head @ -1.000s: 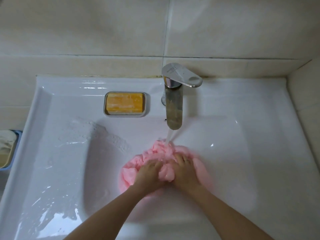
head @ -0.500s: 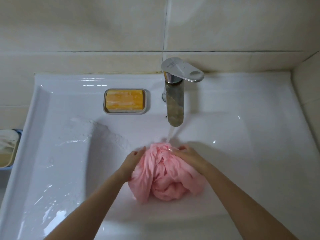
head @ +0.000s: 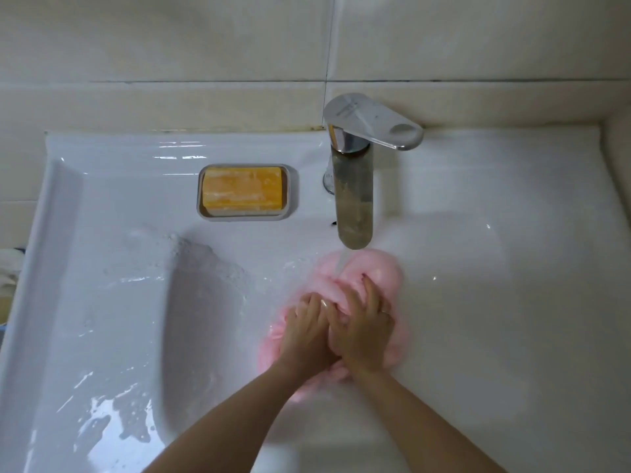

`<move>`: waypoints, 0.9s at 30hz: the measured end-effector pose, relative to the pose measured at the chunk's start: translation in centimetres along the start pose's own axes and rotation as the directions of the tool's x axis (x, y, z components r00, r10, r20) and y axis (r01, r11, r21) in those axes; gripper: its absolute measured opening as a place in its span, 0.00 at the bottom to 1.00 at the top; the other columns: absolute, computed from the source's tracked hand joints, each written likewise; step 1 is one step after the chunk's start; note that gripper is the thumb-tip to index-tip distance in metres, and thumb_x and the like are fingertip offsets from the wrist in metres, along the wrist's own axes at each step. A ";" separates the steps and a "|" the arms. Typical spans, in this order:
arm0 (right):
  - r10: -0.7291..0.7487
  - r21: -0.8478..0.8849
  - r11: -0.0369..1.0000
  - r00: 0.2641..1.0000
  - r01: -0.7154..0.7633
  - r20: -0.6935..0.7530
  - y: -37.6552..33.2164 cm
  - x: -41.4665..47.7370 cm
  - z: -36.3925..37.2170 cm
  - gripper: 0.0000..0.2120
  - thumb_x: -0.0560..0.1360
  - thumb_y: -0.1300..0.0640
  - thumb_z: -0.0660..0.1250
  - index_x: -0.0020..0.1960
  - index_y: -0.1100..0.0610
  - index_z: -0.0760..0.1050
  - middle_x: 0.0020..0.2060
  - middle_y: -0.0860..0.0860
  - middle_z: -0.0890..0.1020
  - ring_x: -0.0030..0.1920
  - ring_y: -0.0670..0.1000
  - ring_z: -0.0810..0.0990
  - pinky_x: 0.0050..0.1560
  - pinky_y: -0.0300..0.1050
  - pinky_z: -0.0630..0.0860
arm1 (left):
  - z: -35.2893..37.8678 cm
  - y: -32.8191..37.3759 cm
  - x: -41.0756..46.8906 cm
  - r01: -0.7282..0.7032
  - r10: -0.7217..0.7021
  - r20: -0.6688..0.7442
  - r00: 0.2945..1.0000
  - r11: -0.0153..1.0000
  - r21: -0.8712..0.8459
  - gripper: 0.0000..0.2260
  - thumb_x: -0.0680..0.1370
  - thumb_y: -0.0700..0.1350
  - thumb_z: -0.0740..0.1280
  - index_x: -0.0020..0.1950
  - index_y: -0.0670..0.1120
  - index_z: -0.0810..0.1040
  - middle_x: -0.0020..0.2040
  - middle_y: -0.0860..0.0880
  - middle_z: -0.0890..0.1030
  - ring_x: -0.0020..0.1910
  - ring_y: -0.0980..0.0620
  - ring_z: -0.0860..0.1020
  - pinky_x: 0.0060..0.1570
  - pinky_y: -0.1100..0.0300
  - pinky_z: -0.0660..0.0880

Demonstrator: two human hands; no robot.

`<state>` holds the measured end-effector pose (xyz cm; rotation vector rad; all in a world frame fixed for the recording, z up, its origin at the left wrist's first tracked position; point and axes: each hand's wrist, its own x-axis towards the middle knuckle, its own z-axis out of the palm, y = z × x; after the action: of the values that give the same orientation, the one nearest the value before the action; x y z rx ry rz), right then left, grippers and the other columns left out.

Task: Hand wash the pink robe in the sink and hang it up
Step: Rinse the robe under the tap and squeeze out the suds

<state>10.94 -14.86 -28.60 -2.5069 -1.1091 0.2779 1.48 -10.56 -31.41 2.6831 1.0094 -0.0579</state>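
Observation:
The pink robe [head: 375, 271] lies bunched in the white sink [head: 478, 302], right under the tap's spout. Water runs from the faucet [head: 353, 199] onto the robe's far edge. My left hand [head: 307, 329] presses down on the cloth with its fingers curled into the folds. My right hand [head: 368, 322] lies beside it, partly over the left fingers, with fingers spread flat on the fabric. Both hands hide the robe's middle.
An orange soap bar [head: 243, 191] sits in a grey dish [head: 292, 199] on the sink's back ledge, left of the faucet. Suds and water streak the sink's left slope [head: 102, 370]. Tiled wall [head: 205, 46] stands behind; a wall corner closes the right side.
Half a second ago both hands held the robe lifted in a bundle under the stream. Now the robe is pushed down flat in the basin with both hands on top.

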 end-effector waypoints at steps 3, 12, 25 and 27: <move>-0.108 -0.088 0.991 0.991 0.102 -0.073 1.6 0.4 1.2 0.19 0.70 0.42 0.60 0.52 0.52 0.77 0.52 0.54 0.81 0.45 0.60 0.78 0.44 0.51 0.73 | 0.8 -0.3 0.8 0.016 -0.027 -0.122 0.992 0.996 -0.087 0.16 0.72 0.60 0.63 0.44 0.47 0.75 0.38 0.47 0.74 0.39 0.46 0.71 0.37 0.54 0.69; 0.046 0.037 0.998 0.996 -0.049 0.081 2.1 4.2 2.2 0.14 0.66 0.51 0.61 0.41 0.59 0.80 0.34 0.59 0.81 0.36 0.60 0.81 0.44 0.56 0.78 | 0.2 -3.0 5.0 -0.224 0.210 -0.108 0.972 0.963 -0.151 0.11 0.73 0.51 0.60 0.52 0.49 0.75 0.36 0.49 0.78 0.34 0.48 0.76 0.33 0.59 0.77; 0.169 0.088 0.983 0.984 -0.163 -0.062 2.9 4.5 -3.5 0.25 0.65 0.56 0.74 0.60 0.56 0.73 0.57 0.59 0.76 0.56 0.62 0.74 0.50 0.51 0.71 | -9.1 -6.0 2.2 0.489 -0.360 0.354 0.863 0.417 -0.766 0.31 0.70 0.69 0.59 0.45 0.41 0.80 0.45 0.44 0.80 0.45 0.43 0.79 0.43 0.59 0.72; 0.203 0.043 0.979 0.975 -0.200 -0.085 2.8 3.9 -3.1 0.35 0.62 0.49 0.77 0.65 0.54 0.70 0.64 0.61 0.71 0.61 0.64 0.70 0.56 0.57 0.70 | -7.4 -4.8 1.3 0.410 -0.347 0.219 0.912 0.757 -0.508 0.28 0.68 0.63 0.67 0.60 0.45 0.74 0.61 0.46 0.70 0.59 0.45 0.73 0.52 0.58 0.70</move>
<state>16.47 -14.47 -27.04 -2.5767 -0.8099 0.2353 -1.05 -4.27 -25.60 1.9093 1.2907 0.0018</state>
